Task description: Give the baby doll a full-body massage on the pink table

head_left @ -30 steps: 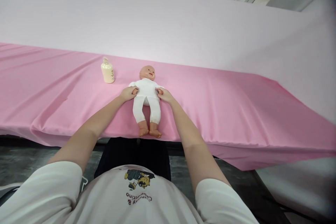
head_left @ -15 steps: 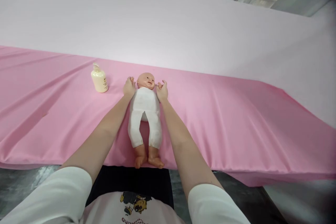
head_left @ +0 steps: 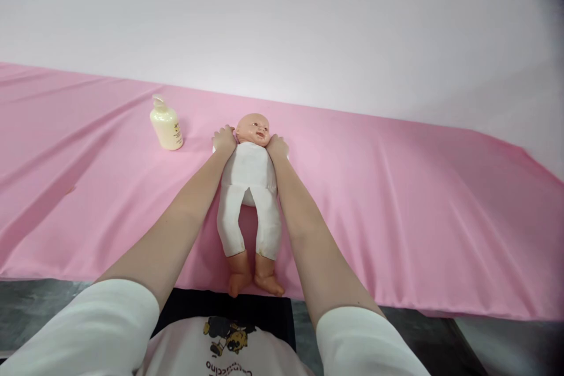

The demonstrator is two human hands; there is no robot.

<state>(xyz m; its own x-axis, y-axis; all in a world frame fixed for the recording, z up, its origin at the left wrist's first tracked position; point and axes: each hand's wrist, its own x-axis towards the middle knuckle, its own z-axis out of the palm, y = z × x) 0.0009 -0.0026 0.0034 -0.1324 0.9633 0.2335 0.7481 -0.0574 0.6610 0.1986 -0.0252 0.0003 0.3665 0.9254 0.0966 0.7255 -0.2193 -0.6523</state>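
Note:
A baby doll in a white bodysuit lies on its back on the pink sheet, head away from me and bare feet at the near edge. My left hand is closed over the doll's arm at its left shoulder, beside the head. My right hand is closed over the other arm at the opposite shoulder. The doll's own hands are hidden under mine.
A cream lotion bottle with a pump top stands upright on the sheet, left of the doll's head. A pale pink backdrop rises behind the table. Dark floor shows below the near edge.
My hands have carried the doll's arms from beside its hips up to beside its head and now rest at its shoulders. The view has shifted closer to the doll.

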